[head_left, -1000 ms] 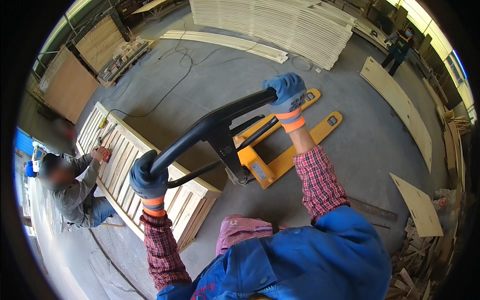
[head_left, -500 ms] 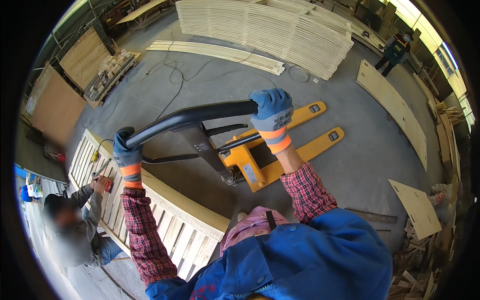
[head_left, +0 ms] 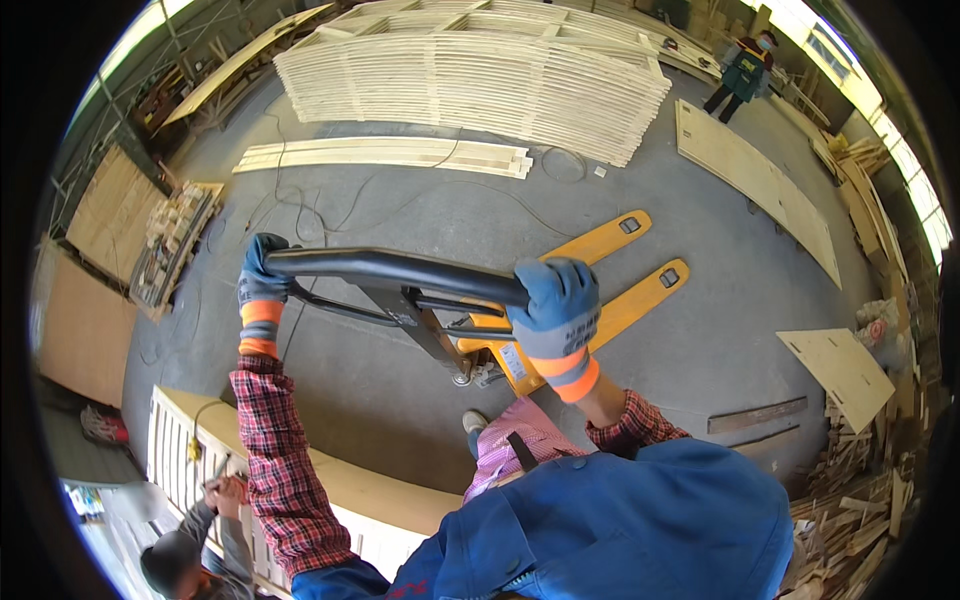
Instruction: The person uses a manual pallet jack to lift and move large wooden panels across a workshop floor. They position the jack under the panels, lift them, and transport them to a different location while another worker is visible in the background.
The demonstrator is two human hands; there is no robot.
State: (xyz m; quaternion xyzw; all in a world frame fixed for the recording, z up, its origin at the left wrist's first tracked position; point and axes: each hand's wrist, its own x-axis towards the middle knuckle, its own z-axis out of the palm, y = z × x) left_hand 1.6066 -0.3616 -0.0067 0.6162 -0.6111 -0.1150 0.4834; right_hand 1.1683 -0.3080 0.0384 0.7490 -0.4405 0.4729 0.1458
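L hand (head_left: 263, 270) & R hand (head_left: 558, 305) clamped round opp. ends of black handle (head_left: 400, 266); yellow pallet jack (head_left: 520, 374) on floor (head_left: 450, 220), partly hidden by R hand; slatted crate (head_left: 385, 488) partly behind L sleeve (head_left: 285, 465).

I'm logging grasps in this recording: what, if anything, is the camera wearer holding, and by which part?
The yellow pallet truck, by its black handle: left grip closed around the handle's left end, right grip around its right end.
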